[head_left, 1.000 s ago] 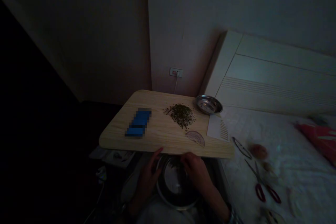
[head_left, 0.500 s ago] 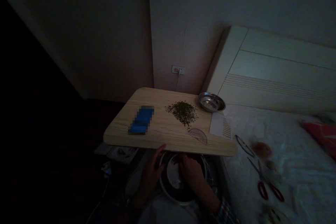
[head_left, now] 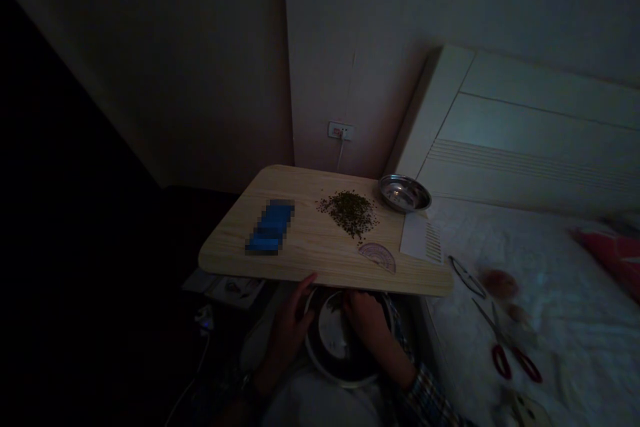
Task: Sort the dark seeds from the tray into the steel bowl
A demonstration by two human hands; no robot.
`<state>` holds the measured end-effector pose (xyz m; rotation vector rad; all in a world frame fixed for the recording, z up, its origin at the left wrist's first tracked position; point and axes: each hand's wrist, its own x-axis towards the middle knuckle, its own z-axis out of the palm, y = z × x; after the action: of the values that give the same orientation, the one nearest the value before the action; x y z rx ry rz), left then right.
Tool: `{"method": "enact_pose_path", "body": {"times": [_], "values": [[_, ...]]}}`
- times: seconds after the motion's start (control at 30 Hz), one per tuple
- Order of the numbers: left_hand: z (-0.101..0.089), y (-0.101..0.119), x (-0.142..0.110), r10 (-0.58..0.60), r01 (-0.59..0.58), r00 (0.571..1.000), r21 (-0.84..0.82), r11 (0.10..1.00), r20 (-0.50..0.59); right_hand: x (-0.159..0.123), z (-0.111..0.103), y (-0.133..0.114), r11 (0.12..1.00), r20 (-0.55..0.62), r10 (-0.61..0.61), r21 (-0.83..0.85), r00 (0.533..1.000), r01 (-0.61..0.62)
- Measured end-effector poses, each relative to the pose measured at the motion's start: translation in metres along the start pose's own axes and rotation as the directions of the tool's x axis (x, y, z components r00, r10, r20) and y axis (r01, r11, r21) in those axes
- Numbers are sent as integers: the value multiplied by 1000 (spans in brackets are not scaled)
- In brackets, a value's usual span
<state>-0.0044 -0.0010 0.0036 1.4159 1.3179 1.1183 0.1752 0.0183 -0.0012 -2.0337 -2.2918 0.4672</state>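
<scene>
A dark plaid sleeve crossed with pale lines stops short of the bare right hand.

Shadow hides what, if anything, the right hand pinches at the basin; a blue item is pixelated.

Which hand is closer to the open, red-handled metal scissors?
The right hand: left of the scissors in view, over the round, silver-rimmed bowl; the left hand is farther left.
</scene>
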Motion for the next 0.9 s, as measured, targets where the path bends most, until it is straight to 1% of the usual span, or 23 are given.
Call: {"method": "enact_pose_path", "body": {"times": [0.17, 0.23, 0.3, 0.37, 0.4, 0.43, 0.47, 0.5, 0.53, 0.57, 0.6, 0.63, 0.67, 0.73, 0.8, 0.87, 0.9], "values": [[1, -4, 1, 9, -9, 1000, 16, 1000, -15, -1, 0, 0, 995, 26, -28, -94, 999, 31], [1, -5, 1, 6, -5, 1000, 15, 1000, -17, -3, 0, -1, 994, 27, -45, -95, 999, 47], [0, -4, 1, 5, -5, 1000, 14, 1000, -15, -7, -2, -2, 997, 39, -49, -59, 998, 51], [0, -2, 0, 5, -4, 1000, 4, 1000, -11, -13, -9, -4, 996, 42, -78, 53, 996, 75], [0, 0, 0, 1, -1, 1000, -5, 1000, -6, -16, -15, -4, 984, 35, -113, 145, 993, 106], [0, 1, -1, -3, 3, 1000, -15, 1000, -4, -19, -22, -4, 952, 13, -172, 260, 985, 163], [1, 3, -1, -6, 6, 1000, -24, 1000, -2, -19, -30, -2, 898, 2, -246, 376, 969, 227], [1, 4, -1, -8, 8, 1000, -29, 1000, -1, -17, -39, 1, 847, -11, -289, 464, 957, 261], [1, 5, -1, -11, 11, 1000, -31, 999, -1, -13, -48, 5, 819, -35, -290, 508, 956, 267], [1, 6, -1, -13, 13, 1000, -31, 999, -3, -6, -57, 10, 807, -65, -279, 524, 958, 271], [1, 6, -1, -12, 12, 1000, -29, 1000, -4, 4, -66, 17, 816, -137, -237, 508, 962, 274], [1, 6, -1, -10, 9, 1000, -26, 1000, -6, 17, -73, 24, 844, -228, -172, 468, 958, 262], [1, 6, -1, -8, 8, 1000, -22, 1000, -8, 31, -80, 32, 874, -278, -112, 429, 954, 228], [0, 4, -1, -7, 7, 1000, -14, 1000, -12, 59, -89, 46, 932, -297, 17, 350, 955, 93], [-1, 2, 0, -4, 4, 1000, -15, 1000, -11, 84, -93, 58, 965, -308, 117, 260, 944, -35], [-2, -1, 0, 5, -5, 1000, -30, 1000, -7, 100, -94, 64, 974, -315, 165, 202, 935, -103], [-2, -2, 1, 7, -7, 1000, -37, 999, -2, 106, -94, 66, 975, -323, 171, 191, 931, -113]]}}
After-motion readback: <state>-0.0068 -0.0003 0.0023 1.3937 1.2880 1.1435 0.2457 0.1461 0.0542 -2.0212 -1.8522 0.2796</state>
